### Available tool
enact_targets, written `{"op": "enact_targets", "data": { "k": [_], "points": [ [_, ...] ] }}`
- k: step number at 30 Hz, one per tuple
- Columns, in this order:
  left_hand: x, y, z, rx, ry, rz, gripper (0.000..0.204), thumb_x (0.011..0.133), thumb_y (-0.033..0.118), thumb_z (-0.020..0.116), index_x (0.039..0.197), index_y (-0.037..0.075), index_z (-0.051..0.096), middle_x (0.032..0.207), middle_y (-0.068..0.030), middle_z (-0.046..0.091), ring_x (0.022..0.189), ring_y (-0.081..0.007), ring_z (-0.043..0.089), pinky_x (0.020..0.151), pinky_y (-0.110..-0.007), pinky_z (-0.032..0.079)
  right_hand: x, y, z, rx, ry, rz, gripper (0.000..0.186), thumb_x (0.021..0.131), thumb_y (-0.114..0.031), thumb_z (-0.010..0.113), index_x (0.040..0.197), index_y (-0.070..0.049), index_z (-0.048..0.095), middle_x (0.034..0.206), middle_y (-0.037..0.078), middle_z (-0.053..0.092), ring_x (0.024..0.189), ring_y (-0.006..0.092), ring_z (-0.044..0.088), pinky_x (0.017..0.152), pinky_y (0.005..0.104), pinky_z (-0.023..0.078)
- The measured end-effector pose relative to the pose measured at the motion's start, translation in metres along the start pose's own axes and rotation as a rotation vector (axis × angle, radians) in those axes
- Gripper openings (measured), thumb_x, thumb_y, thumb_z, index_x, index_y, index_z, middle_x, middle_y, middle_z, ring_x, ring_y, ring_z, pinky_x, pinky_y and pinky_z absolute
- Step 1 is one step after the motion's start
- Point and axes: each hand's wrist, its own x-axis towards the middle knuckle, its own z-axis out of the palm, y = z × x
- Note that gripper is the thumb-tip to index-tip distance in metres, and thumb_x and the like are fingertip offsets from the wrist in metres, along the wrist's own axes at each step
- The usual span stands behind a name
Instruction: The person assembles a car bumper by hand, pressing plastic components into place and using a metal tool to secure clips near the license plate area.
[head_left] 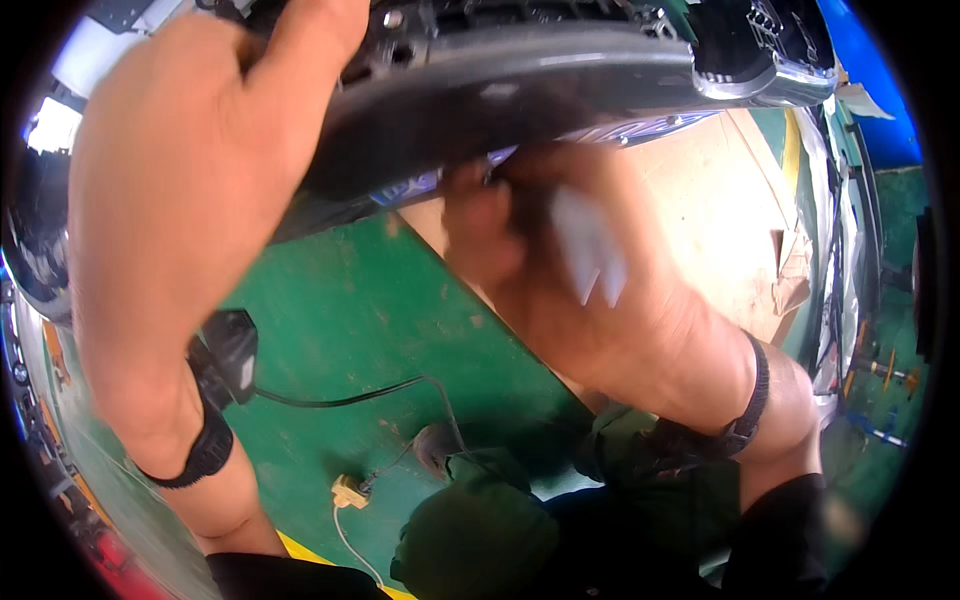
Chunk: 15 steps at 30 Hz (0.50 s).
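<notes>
A glossy black curved panel [520, 80], like a vehicle bumper, spans the top of the head view. My left hand [185, 170] grips it at the upper left, its fingertips partly hidden at the top edge. Under the panel's lower lip, by a patterned blue-purple strip [655, 130], my right hand [550, 250] is blurred, fingers curled. A pale, pointed piece [590, 245] shows in or against that hand; what exactly it holds is unclear.
A cardboard sheet [710, 220] lies on the green floor [330, 300] beneath the panel. A black cable [350, 398] and a yellow plug [348, 490] are below, near my dark green-clad knees [475, 525]. A blue object [885, 110] stands at the right.
</notes>
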Motion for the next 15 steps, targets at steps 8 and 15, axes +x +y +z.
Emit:
{"op": "enact_targets", "data": {
  "k": [8, 15],
  "points": [
    [-0.002, 0.013, 0.018, -0.005, 0.295, 0.237, 0.049, 0.102, 0.042, 0.054, 0.081, 0.0, 0.068, 0.059, -0.0069, 0.045, 0.055, -0.0217, 0.04, 0.057, -0.036, 0.034, -0.05, -0.012, -0.07, -0.666, -0.15, 0.678, 0.029, 0.102, -0.024, 0.055, 0.084, -0.001, 0.058, 0.074, 0.006, 0.058, 0.058, 0.0151, 0.061, 0.052, 0.0285, 0.049],
    [-0.008, 0.022, 0.0, -0.385, 0.031, -0.223, 0.053, 0.101, 0.045, 0.053, 0.075, -0.001, 0.064, 0.056, -0.0071, 0.043, 0.054, -0.0205, 0.038, 0.056, -0.035, 0.033, -0.041, -0.055, -0.061, -0.739, 0.099, 0.72, 0.024, 0.098, -0.019, 0.053, 0.085, 0.0, 0.055, 0.066, 0.006, 0.054, 0.051, 0.0145, 0.057, 0.048, 0.0293, 0.046]
  ]
}}
